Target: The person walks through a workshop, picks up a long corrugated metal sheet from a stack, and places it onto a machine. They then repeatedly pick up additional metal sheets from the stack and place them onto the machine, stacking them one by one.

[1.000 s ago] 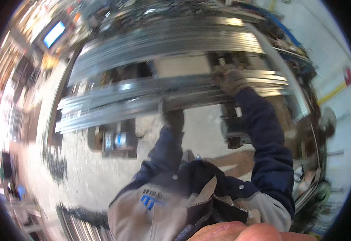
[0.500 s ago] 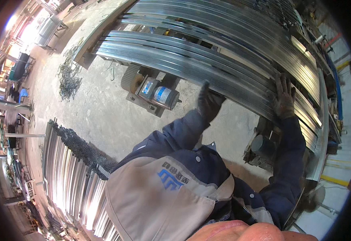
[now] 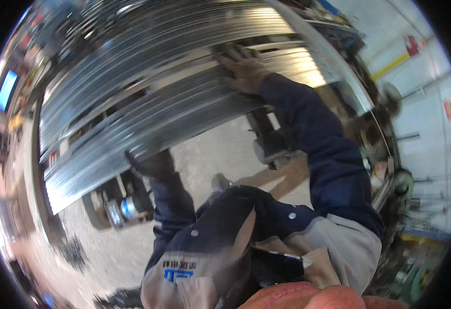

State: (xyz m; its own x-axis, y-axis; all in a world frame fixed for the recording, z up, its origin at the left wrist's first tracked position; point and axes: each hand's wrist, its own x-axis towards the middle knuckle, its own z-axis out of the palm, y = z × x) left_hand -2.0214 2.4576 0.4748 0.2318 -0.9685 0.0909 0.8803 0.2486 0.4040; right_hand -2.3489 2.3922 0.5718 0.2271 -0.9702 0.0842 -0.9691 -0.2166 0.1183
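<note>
Long, shiny metal profiles (image 3: 184, 105) lie side by side in rows on a rack in front of me. My right hand (image 3: 243, 71), in a dark work glove, rests on them with its fingers spread. At the near edge of the same rows is my left hand (image 3: 156, 164), also gloved. Motion smears its fingers, and whether they grip the edge or only touch it I cannot tell. Strips of the profiles run between the two hands, with gaps between some rows.
Below the near edge sits a motor (image 3: 127, 207) with a blue-and-white label. Another dark cylindrical unit (image 3: 273, 147) stands under the right side. A metal rail (image 3: 333, 67) bounds the rack's right end. Dark scrap (image 3: 71, 252) lies on the concrete floor at lower left.
The view has swung to the right, so the rack and both hands now appear further left. My right hand's fingers are spread wider on the profiles; my left hand stays near their front edge.
</note>
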